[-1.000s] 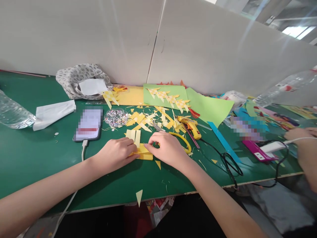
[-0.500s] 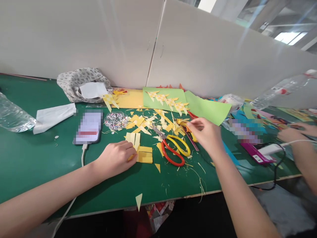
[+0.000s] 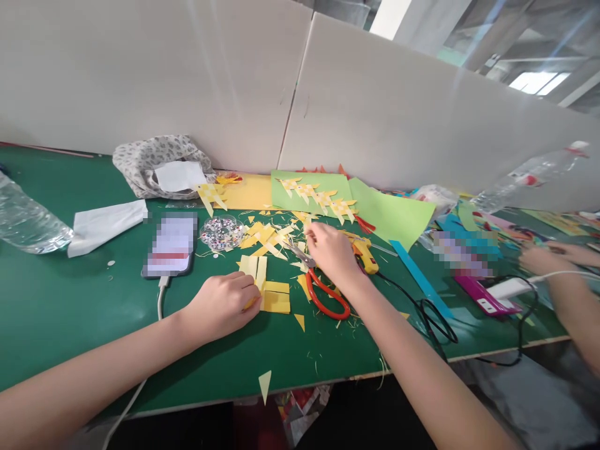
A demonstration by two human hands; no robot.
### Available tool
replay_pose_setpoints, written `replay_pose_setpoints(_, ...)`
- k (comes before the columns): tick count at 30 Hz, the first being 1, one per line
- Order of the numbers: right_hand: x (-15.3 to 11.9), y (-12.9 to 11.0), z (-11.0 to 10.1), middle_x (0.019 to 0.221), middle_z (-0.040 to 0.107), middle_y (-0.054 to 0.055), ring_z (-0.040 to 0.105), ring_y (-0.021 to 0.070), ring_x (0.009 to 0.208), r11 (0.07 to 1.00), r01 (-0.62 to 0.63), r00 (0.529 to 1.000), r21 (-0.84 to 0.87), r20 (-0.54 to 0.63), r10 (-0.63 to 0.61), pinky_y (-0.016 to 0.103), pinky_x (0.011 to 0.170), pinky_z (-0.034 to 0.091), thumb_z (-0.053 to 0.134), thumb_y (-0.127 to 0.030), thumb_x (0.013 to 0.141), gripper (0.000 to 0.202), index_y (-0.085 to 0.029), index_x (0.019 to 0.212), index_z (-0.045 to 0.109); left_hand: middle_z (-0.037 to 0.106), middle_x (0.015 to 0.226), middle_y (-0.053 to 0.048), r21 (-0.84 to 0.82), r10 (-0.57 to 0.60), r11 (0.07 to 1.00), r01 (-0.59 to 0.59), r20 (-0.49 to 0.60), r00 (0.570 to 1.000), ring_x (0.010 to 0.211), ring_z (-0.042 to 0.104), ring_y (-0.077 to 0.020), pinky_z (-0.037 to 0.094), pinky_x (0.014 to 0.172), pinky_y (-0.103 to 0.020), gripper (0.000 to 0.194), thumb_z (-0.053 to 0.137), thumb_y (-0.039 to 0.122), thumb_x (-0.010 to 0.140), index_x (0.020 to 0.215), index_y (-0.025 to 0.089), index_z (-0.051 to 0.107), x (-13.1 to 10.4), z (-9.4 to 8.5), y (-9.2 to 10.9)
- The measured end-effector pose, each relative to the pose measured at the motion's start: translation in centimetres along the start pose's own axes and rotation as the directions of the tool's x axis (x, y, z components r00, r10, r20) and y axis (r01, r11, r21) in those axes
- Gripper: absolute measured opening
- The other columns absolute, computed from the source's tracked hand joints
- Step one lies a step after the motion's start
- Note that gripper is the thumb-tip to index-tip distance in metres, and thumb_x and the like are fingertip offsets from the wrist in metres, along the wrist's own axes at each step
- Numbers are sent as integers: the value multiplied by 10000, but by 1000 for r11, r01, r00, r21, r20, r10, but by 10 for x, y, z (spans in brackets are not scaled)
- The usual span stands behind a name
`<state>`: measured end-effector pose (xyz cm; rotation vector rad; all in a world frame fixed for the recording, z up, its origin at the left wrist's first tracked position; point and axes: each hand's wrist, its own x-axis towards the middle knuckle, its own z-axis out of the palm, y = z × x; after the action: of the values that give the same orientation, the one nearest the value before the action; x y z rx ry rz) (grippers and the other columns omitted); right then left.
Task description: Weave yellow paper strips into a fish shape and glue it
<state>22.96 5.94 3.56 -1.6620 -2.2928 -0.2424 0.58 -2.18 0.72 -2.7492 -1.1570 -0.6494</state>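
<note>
My left hand (image 3: pixel 225 307) is closed on the left side of a woven yellow paper piece (image 3: pixel 275 297), whose pale strips point away from me. Over the pile of yellow paper scraps (image 3: pixel 265 236) is my right hand (image 3: pixel 328 250), its fingers bent together; what they hold, if anything, is too small to tell. Beneath that hand lie scissors (image 3: pixel 328 299), showing a red handle, the other handle covered. A yellow glue gun (image 3: pixel 366 255) rests just right of my right hand.
A phone (image 3: pixel 170 244) and a tray of small beads (image 3: pixel 221 234) lie to the left. Green paper sheets (image 3: pixel 394 209) with folded yellow fish lean at the back. Bottles stand or lie at both sides. Another person's hands (image 3: pixel 546 259) work at far right, near a purple power strip (image 3: pixel 485 297).
My right hand has moved left from the glue gun to above the scissors and scraps, uncovering the glue gun and a blue strip. My left hand stays on the woven paper.
</note>
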Motion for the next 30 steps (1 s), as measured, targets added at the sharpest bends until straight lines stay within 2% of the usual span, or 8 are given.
replay_pose_setpoints(5,5,-12,-3,1062,632,42,608,175,894,986,104,994,131,3,-105,275,716,468,414,-293,878,227,-235,1049,552,624,651,-11,-72,-83,994,86,41,996,634,597,-149,396,473,-232,234,474,204,813,643,174,632,0,-2,0)
replay_pose_setpoints(8,-9,24,-13,1015,630,152,605,259,897,993,-121,992,-6,-40,120,361,722,464,427,-318,860,294,-142,1070,534,641,678,-4,-151,-168,973,176,63,984,657,609,-147,392,464,-219,209,504,221,796,652,193,652,1,-4,-1)
replay_pose_setpoints(12,-32,78,-17,888,641,212,617,331,827,847,-438,876,-303,70,478,367,632,448,508,-460,782,451,-79,1024,514,649,706,-4,-245,-232,935,255,120,965,676,615,-144,401,488,-217,190,512,225,784,676,197,667,3,-7,-4)
replay_pose_setpoints(14,-39,89,-13,829,652,186,629,316,763,830,-469,853,-301,88,514,346,575,437,476,-504,784,474,-95,1021,503,647,720,-1,-280,-251,916,288,161,954,669,603,-141,404,508,-225,184,513,221,779,682,200,668,4,-8,-5)
replay_pose_setpoints(20,-40,91,1,957,648,129,616,311,856,790,-606,795,-90,-68,602,362,627,451,507,-498,740,458,-177,1064,470,635,761,-17,-410,-308,819,403,279,910,614,562,-119,425,547,-225,178,529,249,767,700,201,687,7,-10,-10)
replay_pose_setpoints(25,-44,94,-2,978,637,115,612,270,833,746,-577,710,331,-248,659,388,710,470,595,-489,666,551,-171,1103,482,643,797,-33,-475,-300,769,428,323,898,623,561,-123,444,578,-231,184,537,254,766,728,206,711,6,-8,-15)
replay_pose_setpoints(27,-47,89,-6,984,641,98,620,238,804,729,-484,723,484,-248,645,386,730,483,634,-466,642,591,-187,1140,482,642,798,-33,-481,-301,764,429,322,897,621,556,-122,444,579,-232,184,539,254,766,724,204,711,5,-8,-16)
replay_pose_setpoints(30,-52,71,-13,1020,642,85,632,224,848,764,-314,864,563,-163,476,393,776,495,664,-393,645,626,-228,1217,470,641,796,-33,-481,-302,761,435,330,894,619,552,-121,441,578,-231,182,542,250,764,724,200,712,6,-9,-15)
